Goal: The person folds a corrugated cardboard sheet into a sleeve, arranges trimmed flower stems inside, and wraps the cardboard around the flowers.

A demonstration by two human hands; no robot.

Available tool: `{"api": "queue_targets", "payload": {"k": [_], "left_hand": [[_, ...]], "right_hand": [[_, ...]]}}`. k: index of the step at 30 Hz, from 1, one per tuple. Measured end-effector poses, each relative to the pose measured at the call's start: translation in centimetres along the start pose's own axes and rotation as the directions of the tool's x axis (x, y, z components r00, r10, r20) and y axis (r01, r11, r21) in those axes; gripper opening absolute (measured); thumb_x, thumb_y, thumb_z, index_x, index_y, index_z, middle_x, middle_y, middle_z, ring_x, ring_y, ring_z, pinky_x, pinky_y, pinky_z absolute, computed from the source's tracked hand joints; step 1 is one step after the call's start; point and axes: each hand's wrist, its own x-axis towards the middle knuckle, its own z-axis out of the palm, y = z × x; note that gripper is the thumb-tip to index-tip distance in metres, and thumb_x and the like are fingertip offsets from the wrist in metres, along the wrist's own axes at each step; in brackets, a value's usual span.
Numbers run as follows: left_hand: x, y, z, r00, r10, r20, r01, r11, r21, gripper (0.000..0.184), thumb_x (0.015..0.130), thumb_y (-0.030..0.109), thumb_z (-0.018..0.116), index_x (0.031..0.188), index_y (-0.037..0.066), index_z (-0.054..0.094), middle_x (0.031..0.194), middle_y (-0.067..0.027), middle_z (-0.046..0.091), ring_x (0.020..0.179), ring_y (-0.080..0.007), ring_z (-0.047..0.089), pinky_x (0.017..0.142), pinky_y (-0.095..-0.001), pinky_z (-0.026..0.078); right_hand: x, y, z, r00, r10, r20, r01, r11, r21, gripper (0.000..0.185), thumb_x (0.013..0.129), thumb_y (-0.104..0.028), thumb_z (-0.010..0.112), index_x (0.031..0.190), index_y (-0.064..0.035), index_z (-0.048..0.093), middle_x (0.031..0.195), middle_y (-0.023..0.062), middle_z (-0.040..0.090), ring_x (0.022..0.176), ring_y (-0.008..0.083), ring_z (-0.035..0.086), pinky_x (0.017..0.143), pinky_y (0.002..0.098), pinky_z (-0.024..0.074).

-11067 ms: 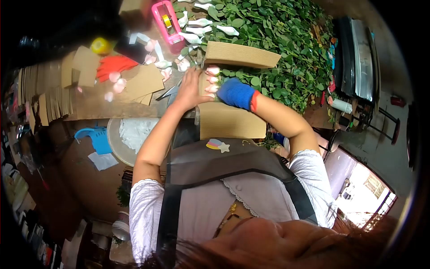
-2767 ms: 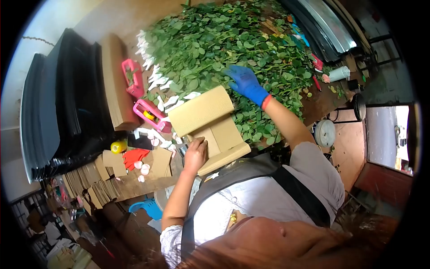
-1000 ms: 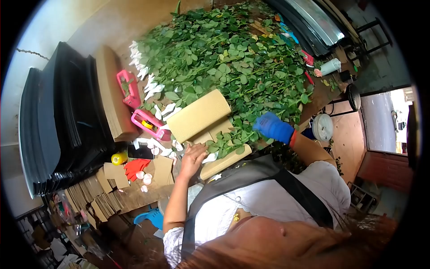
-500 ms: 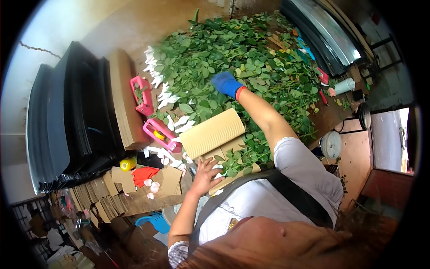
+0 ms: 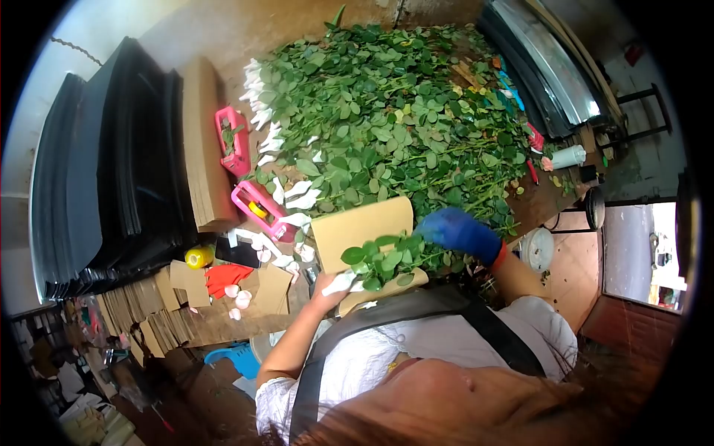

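My right hand [image 5: 462, 233], in a blue glove, is closed round leafy flower stems [image 5: 387, 260] at the right edge of a tan cardboard wrap [image 5: 363, 224]. The leaves lie across the open wrap, and white-wrapped flower heads [image 5: 341, 284] stick out at its left end. My bare left hand [image 5: 326, 293] is at the wrap's left edge, touching it beside those heads; its fingers are mostly hidden. Beyond the wrap spreads a large pile of green leafy stems [image 5: 387, 119], with a row of white-wrapped heads [image 5: 260, 111] along its left side.
Two pink tape dispensers [image 5: 256, 211] stand left of the pile, before tall stacks of black sheets [image 5: 126, 171]. A yellow tape roll [image 5: 198, 257], red cloth-like piece [image 5: 227, 279], loose petals [image 5: 242, 299] and cardboard pieces [image 5: 271, 290] lie nearer. A white bucket [image 5: 536, 249] is at the right.
My right hand has come back from the pile to the wrap's right edge. The wrap's folded-over flap now stands opened out. My left hand has slid left, its fingers now mostly hidden.
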Motion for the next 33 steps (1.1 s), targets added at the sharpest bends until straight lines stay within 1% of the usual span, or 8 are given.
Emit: {"api": "queue_targets", "payload": {"k": [3, 7, 12, 13, 21, 23, 27, 33], "left_hand": [[0.0, -2.1, 1.6, 0.879, 0.248, -0.407, -0.329, 0.934, -0.140, 0.035, 0.080, 0.021, 0.077, 0.111, 0.006, 0.070, 0.102, -0.0171, 0.071, 0.096, -0.0365, 0.069, 0.082, -0.0418, 0.054], [0.4, -2.9, 1.7, 0.975, 0.119, -0.190, -0.124, 0.992, -0.015, 0.046, 0.078, 0.029, 0.083, 0.115, 0.005, 0.069, 0.111, -0.0133, 0.072, 0.100, -0.0292, 0.069, 0.086, -0.0391, 0.053], [1.4, -5.1, 2.4, 0.985, 0.033, -0.168, -0.109, 0.878, -0.466, 0.054, 0.073, 0.016, 0.084, 0.120, 0.001, 0.063, 0.102, -0.0112, 0.070, 0.089, -0.0184, 0.069, 0.077, -0.0308, 0.054], [0.7, -1.2, 0.2, 0.991, -0.068, -0.112, 0.041, 0.971, -0.234, 0.059, 0.073, 0.015, 0.086, 0.124, -0.001, 0.060, 0.106, -0.0126, 0.070, 0.089, -0.0193, 0.070, 0.076, -0.0299, 0.055], [0.1, 0.4, 0.1, 0.959, 0.105, -0.265, -0.151, 0.976, -0.159, 0.052, 0.079, 0.028, 0.085, 0.125, 0.009, 0.069, 0.096, -0.0174, 0.073, 0.085, -0.0281, 0.072, 0.076, -0.0352, 0.056], [0.1, -0.2, 0.6, 0.952, 0.097, -0.290, -0.141, 0.981, -0.132, 0.052, 0.079, 0.028, 0.085, 0.125, 0.008, 0.068, 0.096, -0.0174, 0.073, 0.085, -0.0277, 0.072, 0.076, -0.0357, 0.056], [0.0, 0.7, -0.1, 0.966, 0.075, -0.248, -0.110, 0.986, -0.127, 0.053, 0.081, 0.027, 0.084, 0.126, 0.007, 0.067, 0.099, -0.0185, 0.072, 0.087, -0.0273, 0.072, 0.078, -0.0361, 0.057], [-0.1, 0.7, 0.1, 0.967, 0.063, -0.248, -0.098, 0.987, -0.128, 0.053, 0.080, 0.027, 0.084, 0.127, 0.008, 0.066, 0.092, -0.0177, 0.072, 0.082, -0.0265, 0.071, 0.075, -0.0360, 0.056]], "right_hand": [[-0.9, -0.6, 2.0, 0.999, 0.010, -0.036, -0.017, 0.981, -0.194, 0.021, 0.090, -0.020, 0.063, 0.108, -0.0170, 0.073, 0.101, 0.0068, 0.071, 0.088, 0.0278, 0.067, 0.076, 0.0425, 0.0530], [1.5, -6.2, -4.3, 0.985, -0.138, -0.105, 0.101, 0.948, -0.302, 0.020, 0.087, -0.020, 0.064, 0.104, -0.0155, 0.073, 0.090, 0.0057, 0.071, 0.076, 0.0276, 0.067, 0.066, 0.0421, 0.0528], [0.0, -5.9, -1.7, 0.994, -0.089, -0.063, 0.064, 0.942, -0.328, 0.015, 0.083, -0.017, 0.062, 0.096, -0.0128, 0.071, 0.079, 0.0065, 0.065, 0.070, 0.0287, 0.064, 0.061, 0.0430, 0.0509], [-0.7, -4.3, 0.0, 0.998, -0.020, -0.060, -0.003, 0.930, -0.368, 0.016, 0.083, -0.017, 0.062, 0.096, -0.0131, 0.070, 0.082, 0.0066, 0.066, 0.073, 0.0282, 0.065, 0.062, 0.0428, 0.0513], [2.4, 2.3, -1.5, 0.982, 0.148, 0.115, -0.084, 0.896, -0.436, 0.015, 0.088, -0.022, 0.056, 0.079, -0.0129, 0.065, 0.071, 0.0114, 0.065, 0.067, 0.0317, 0.065, 0.062, 0.0484, 0.0490], [8.5, 4.2, -4.8, 0.971, 0.128, -0.204, -0.206, 0.881, -0.426, 0.015, 0.090, -0.022, 0.056, 0.087, -0.0135, 0.068, 0.070, 0.0118, 0.065, 0.067, 0.0336, 0.065, 0.064, 0.0487, 0.0504], [22.8, 12.9, -4.6, 0.857, -0.092, -0.507, -0.228, 0.814, -0.534, 0.030, 0.093, -0.022, 0.058, 0.122, -0.0161, 0.064, 0.121, 0.0111, 0.064, 0.107, 0.0308, 0.061, 0.095, 0.0449, 0.0458], [30.2, 18.3, -3.4, 0.897, 0.161, -0.412, -0.440, 0.413, -0.798, 0.024, 0.093, -0.017, 0.055, 0.112, -0.0156, 0.070, 0.125, 0.0057, 0.063, 0.116, 0.0289, 0.058, 0.104, 0.0487, 0.0384]]}}
